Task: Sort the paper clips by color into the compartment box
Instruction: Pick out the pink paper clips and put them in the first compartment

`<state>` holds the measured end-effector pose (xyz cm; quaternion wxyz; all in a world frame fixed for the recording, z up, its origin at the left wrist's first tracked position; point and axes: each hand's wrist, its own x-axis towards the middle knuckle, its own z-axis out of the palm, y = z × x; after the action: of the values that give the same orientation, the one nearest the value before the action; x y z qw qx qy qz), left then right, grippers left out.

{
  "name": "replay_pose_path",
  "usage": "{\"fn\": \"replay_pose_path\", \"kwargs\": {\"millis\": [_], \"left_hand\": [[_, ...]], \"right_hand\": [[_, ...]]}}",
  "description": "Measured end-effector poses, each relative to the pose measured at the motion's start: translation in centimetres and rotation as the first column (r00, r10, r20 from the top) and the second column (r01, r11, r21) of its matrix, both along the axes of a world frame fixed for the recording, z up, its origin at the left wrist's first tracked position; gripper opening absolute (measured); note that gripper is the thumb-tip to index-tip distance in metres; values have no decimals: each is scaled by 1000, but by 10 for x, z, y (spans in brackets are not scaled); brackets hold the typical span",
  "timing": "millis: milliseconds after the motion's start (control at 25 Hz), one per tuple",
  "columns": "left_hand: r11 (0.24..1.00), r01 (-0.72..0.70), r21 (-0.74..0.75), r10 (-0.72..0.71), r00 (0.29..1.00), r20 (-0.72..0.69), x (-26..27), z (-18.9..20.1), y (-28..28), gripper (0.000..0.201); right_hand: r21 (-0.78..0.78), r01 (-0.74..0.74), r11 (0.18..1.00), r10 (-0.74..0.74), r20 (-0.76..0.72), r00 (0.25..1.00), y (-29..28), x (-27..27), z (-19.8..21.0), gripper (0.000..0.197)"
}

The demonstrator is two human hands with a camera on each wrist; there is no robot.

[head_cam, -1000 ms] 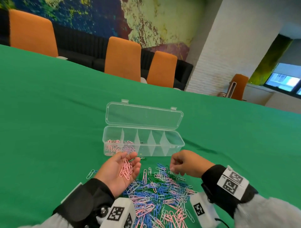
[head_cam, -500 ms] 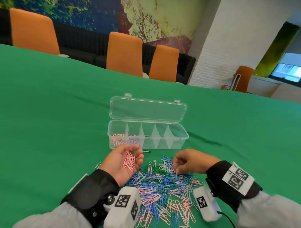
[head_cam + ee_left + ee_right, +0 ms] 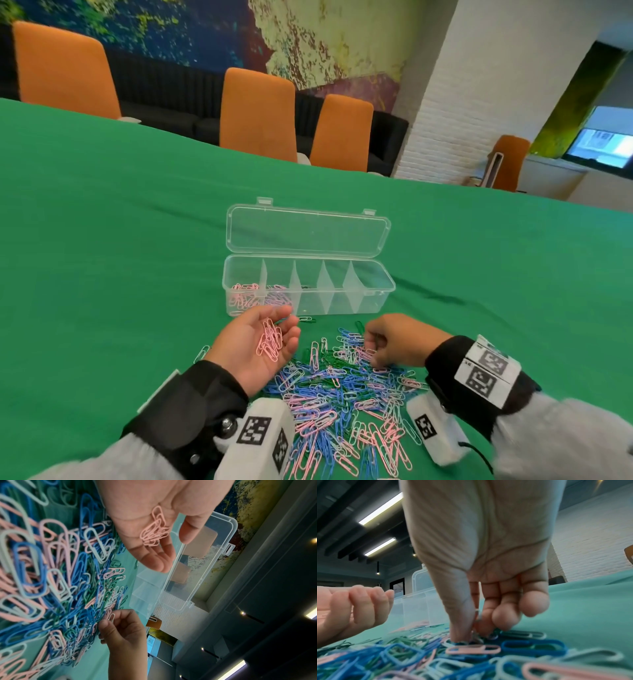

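Left hand [image 3: 255,346] lies palm up, fingers relaxed, a bunch of pink clips [image 3: 270,341] resting in the palm. Right hand [image 3: 394,339], fingers curled, pinches a pale clip [image 3: 111,617] at the far edge of the mixed clip pile [image 3: 342,404] on the green table [image 3: 120,257]. Clear box [image 3: 308,286] stands open just beyond the hands, with pink clips in its leftmost compartment.

The box [image 3: 308,284] is showing as clear, glossy plastic, its dividers looking frosted and its open lid [image 3: 308,231] catching light. The paper clips [image 3: 342,394] are looking smooth, with a coloured coating in pink, blue, green and pale white. The desk [image 3: 120,240] is wearing a matt green cloth, creasing slightly. The chairs [image 3: 258,113] are looking covered in matt orange fabric. The pillar [image 3: 479,102] is showing rough white-painted brick.
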<state>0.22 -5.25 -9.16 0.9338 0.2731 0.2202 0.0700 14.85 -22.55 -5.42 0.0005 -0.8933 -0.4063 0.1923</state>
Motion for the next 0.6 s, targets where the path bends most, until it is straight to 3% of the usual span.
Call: {"fn": "replay_pose_path", "kwargs": {"millis": [200, 440, 600], "left_hand": [[1000, 11, 14, -11, 1000, 7, 0, 3, -2, 28], [1000, 9, 30, -9, 1000, 0, 1, 0, -1, 30], [1000, 12, 28, -12, 1000, 0, 3, 0, -1, 30]], "right_hand": [[90, 88, 992, -78, -111, 991, -7, 6, -2, 20], [275, 70, 959, -57, -55, 997, -6, 8, 1, 18], [407, 96, 908, 19, -270, 963, -3, 6, 4, 11]]}}
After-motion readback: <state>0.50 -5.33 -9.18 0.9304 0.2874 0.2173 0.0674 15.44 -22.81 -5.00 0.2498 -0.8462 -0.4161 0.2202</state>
